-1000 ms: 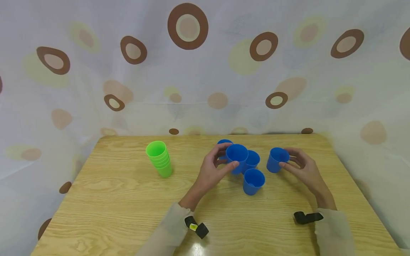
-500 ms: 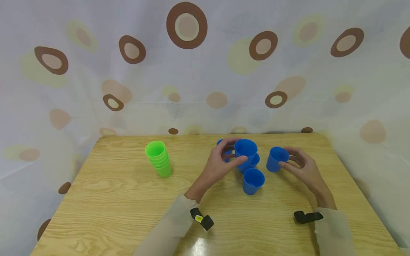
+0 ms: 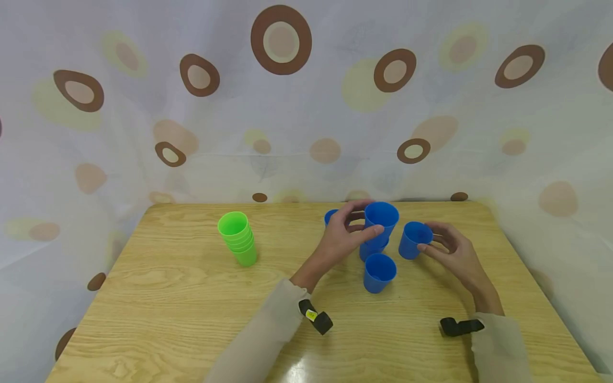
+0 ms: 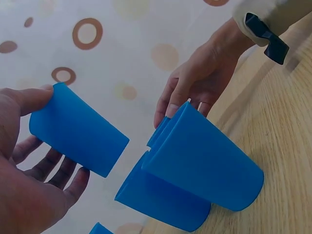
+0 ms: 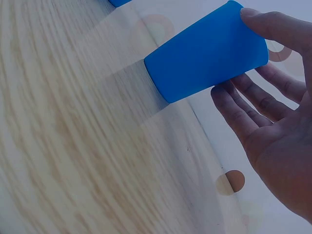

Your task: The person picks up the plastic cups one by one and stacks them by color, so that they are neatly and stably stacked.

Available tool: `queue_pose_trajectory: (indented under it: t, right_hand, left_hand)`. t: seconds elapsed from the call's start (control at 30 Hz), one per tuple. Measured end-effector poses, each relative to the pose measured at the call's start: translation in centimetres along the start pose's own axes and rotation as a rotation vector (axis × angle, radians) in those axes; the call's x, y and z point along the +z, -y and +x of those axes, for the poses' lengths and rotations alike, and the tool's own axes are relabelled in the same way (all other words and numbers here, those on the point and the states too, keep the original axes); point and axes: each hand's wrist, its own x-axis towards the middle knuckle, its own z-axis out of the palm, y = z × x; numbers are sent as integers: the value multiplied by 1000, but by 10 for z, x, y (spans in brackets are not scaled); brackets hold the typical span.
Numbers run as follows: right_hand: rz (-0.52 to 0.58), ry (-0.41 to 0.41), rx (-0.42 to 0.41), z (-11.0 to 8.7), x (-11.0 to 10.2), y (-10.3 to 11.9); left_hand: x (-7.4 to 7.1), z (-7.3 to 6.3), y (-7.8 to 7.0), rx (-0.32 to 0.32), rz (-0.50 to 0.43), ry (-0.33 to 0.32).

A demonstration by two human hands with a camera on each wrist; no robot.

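Observation:
My left hand [image 3: 341,235] pinches a blue plastic cup [image 3: 381,226] near its rim, thumb on the near side. This cup is upright and raised, overlapping a second blue cup [image 3: 366,252] behind the front one. In the left wrist view, the held cup [image 4: 80,130] hangs apart from two standing cups. My right hand [image 3: 452,247] grips another blue cup [image 3: 412,243] by its upper side. In the right wrist view, that cup's [image 5: 204,56] base is at the tabletop. The front blue cup [image 3: 377,277] stands untouched between the hands.
A further blue cup [image 3: 329,217] stands at the back, partly hidden by my left hand. Toward the left is a stack of green cups [image 3: 245,247]. The wooden table [image 3: 182,308] ends at a patterned curtain [image 3: 297,117] behind and at the sides.
My left hand has carried its blue cup to the right and away from me, over the cup behind the front one. The right hand and its cup have stayed in place.

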Motion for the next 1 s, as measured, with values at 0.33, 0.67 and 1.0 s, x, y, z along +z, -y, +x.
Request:
queue_pose_trajectory:
  t: [0.33, 0.67, 1.0]
  right_hand:
    - [-3, 6, 9, 1, 1, 1]
    - [14, 15, -6, 1, 1, 0]
    - [18, 9, -21, 1, 0, -3]
  left_hand:
    - [5, 15, 0, 1, -11, 17]
    - [18, 30, 4, -4, -16, 18]
    - [22, 42, 10, -8, -29, 31]
